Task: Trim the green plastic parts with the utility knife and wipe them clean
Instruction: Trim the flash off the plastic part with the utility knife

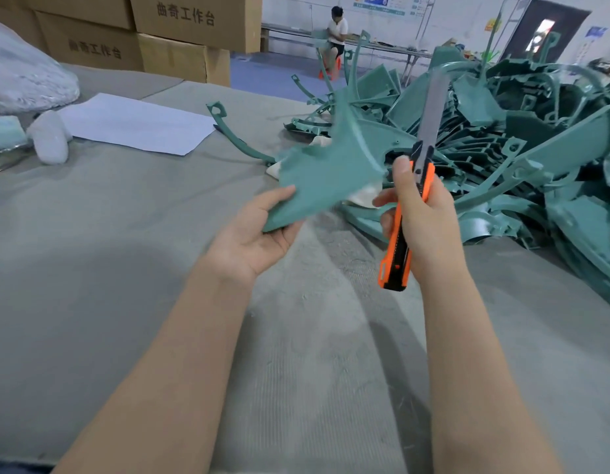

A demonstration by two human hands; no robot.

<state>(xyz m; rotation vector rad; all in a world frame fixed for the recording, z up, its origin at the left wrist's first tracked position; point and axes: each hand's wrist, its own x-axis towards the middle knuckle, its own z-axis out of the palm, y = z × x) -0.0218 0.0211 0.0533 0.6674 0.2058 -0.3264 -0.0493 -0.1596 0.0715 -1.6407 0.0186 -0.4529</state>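
The left hand (pixel 252 234) pinched a corner of a green part (pixel 326 172), lifted above the table (pixel 126 254); the right hand (pixel 420 213) gripped the knife (pixel 404 230) (blade up) beside it.

Both my forearms reach forward, bare. My left hand (pixel 259 230), palm up, pinches the green part (pixel 327 169) between thumb and fingers; my right hand (pixel 423 213) (wrist upright) wraps the utility knife (pixel 394 265).

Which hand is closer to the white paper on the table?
Left. The left hand, holding a part, is right of the paper; the right hand, gripping the knife, is farther right.
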